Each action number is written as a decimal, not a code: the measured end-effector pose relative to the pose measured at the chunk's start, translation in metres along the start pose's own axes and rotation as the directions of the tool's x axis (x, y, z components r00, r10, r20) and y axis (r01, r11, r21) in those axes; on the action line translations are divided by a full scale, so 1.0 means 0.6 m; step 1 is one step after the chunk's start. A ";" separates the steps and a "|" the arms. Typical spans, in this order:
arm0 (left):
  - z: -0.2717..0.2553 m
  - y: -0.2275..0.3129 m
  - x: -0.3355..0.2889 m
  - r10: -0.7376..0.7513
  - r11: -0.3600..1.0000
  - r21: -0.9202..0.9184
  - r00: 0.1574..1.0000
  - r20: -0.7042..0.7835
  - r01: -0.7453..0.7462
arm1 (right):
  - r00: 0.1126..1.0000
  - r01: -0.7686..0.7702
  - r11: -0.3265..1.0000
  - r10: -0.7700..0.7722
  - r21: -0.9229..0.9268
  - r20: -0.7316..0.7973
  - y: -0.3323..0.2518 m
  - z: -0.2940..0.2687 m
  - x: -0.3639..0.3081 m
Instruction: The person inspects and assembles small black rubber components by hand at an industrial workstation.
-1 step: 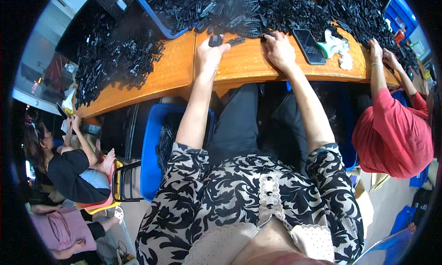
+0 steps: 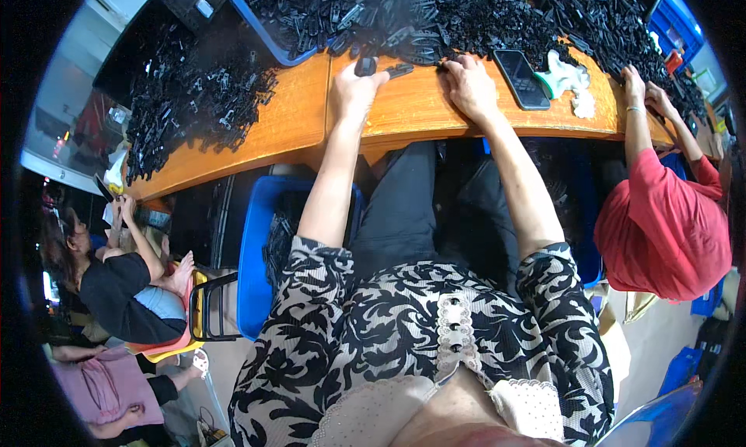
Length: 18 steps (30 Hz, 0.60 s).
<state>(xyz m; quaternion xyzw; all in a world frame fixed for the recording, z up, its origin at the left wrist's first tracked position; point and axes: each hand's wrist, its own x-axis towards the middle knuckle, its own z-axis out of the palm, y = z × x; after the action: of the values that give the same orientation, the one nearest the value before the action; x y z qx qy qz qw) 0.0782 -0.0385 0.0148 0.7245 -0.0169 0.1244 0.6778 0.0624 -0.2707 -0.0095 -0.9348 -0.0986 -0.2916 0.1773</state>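
My left hand (image 2: 356, 96) is closed around a dark black plastic piece (image 2: 364, 67), which shows above the fingers. At its thumb tip lies a slim black plastic part (image 2: 399, 70); whether the thumb grips it I cannot tell. Across the wooden table, my right hand (image 2: 473, 89) has its fingers curled at the front of the heap, with a small black bit at the fingertips, too small to name. Beyond both hands spreads a big heap of black plastic parts (image 2: 420, 27), some of them long and clip-like.
Right of my right hand lie a phone (image 2: 522, 79) and a crumpled white-and-green glove (image 2: 561, 75). Another black heap (image 2: 202, 97) covers the table's left part, beside a blue-rimmed bin (image 2: 268, 27). A blue tub (image 2: 256, 253) stands by my left leg. A person in red (image 2: 660, 221) works at right.
My right hand's fingers have shifted very slightly toward me and left. The left hand stays practically where it was.
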 end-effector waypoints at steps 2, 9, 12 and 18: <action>0.008 -0.003 0.020 -0.056 0.859 0.511 0.998 0.043 0.026 | 1.000 0.023 0.999 -0.022 0.045 -0.010 0.001 -0.003 -0.005; 0.003 -0.047 0.002 0.413 0.701 0.622 0.909 0.044 -0.349 | 0.993 -0.016 1.000 0.017 -0.017 0.113 -0.001 -0.018 -0.022; -0.015 -0.035 -0.039 0.168 0.876 0.449 0.984 0.056 -0.175 | 0.981 -0.123 0.992 0.118 0.026 0.152 0.004 -0.034 -0.039; -0.042 0.030 -0.156 0.097 0.967 0.209 0.972 0.215 -0.143 | 0.953 -0.133 0.990 0.116 0.043 0.279 -0.005 -0.080 -0.054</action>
<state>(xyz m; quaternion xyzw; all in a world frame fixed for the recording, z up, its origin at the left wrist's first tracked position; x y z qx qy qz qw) -0.0198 -0.0287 0.0144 0.8026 -0.1157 0.0919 0.5780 0.0107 -0.2892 0.0092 -0.9648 -0.0720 -0.1438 0.2083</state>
